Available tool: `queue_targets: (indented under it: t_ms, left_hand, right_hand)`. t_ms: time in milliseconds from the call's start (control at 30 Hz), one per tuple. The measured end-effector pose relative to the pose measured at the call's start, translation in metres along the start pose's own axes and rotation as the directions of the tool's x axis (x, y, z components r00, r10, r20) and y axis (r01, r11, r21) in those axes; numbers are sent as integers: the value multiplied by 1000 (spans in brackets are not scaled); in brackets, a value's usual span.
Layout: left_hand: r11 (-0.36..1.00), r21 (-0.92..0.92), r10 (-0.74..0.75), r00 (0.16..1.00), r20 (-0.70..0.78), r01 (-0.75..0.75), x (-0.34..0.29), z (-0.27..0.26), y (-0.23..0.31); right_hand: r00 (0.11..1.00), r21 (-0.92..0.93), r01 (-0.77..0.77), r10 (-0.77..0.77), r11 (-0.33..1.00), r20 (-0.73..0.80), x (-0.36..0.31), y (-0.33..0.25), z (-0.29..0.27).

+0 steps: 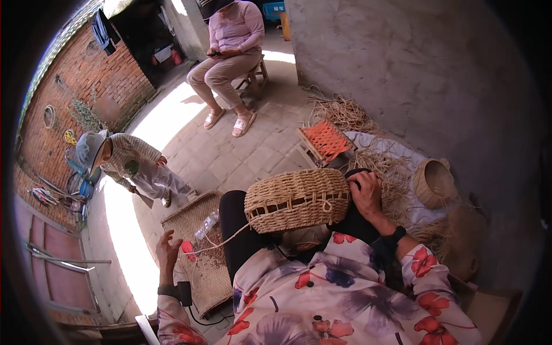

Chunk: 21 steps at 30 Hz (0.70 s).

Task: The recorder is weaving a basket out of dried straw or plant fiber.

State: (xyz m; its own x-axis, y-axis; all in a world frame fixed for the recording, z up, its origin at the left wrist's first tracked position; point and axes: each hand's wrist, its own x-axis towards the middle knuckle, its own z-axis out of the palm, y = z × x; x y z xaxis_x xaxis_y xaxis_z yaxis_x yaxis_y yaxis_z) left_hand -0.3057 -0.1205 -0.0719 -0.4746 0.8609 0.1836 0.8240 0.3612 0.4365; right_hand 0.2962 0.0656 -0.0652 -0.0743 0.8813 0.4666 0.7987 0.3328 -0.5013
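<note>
A tan woven basket [296,198] rests on its side across my lap, with an open band between its woven rows and a small loop at the right. My right hand [366,194] grips its right end, the fingers curled and partly hidden. From its left side a pale straw cord [233,237] runs out to my left hand [167,253], held out to the left. That hand's lower fingers close on the cord, while the index finger and thumb stand apart.
Left of my knees lies a flat woven tray [210,284] with a clear plastic bottle [207,224] and a red item [188,249]. To the right are an orange-webbed stool [326,141], loose straw cord [342,112] and another basket [434,183]. A small person [129,158] and a seated person [236,34] are ahead.
</note>
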Motion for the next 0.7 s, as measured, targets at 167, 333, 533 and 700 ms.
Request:
queue_targets:
  t_ms: [167, 333, 533, 700]
  left_hand:
    - [861, -488, 330, 887, 324, -142, -46, 31, 236]
    - [831, -533, 407, 830, 382, -162, -45, 31, 266]
    - [575, -775, 144, 901, 410, 261, -7, 37, 159]
    - [541, -711, 74, 817, 572, 449, -18, 32, 142]
  right_hand:
    - [998, 13, 50, -50, 999, -25, 0, 1, 7]
    - [999, 3, 37, -36, 999, -22, 0, 0, 2]
    - [999, 29, 29, -28, 999, -24, -2, 5, 3]
    - [999, 20, 49, -49, 999, -20, -1, 4, -2]
